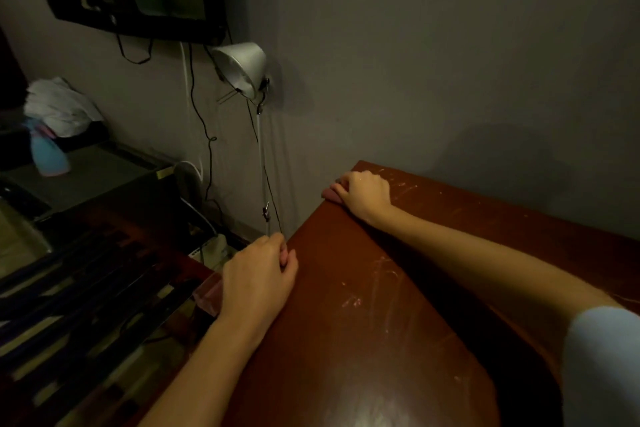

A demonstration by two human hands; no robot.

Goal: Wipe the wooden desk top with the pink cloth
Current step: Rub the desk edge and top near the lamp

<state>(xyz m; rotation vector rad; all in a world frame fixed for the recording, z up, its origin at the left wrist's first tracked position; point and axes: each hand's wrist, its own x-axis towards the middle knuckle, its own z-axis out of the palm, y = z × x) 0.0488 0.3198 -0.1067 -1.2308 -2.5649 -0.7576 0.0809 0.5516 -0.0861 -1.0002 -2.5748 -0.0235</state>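
Fingers (347,181) of right hand (364,197) clutch pink cloth (329,193), poking leftward at desk (346,340) corner.

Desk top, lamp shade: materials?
Desk top: looks like reddish-brown wood or veneer with glossy varnish; there is a glare patch near the front edge and pale scuffs across it. Lamp shade: probably thin metal, white outside, mirror-bright inside; painted plastic not excluded.
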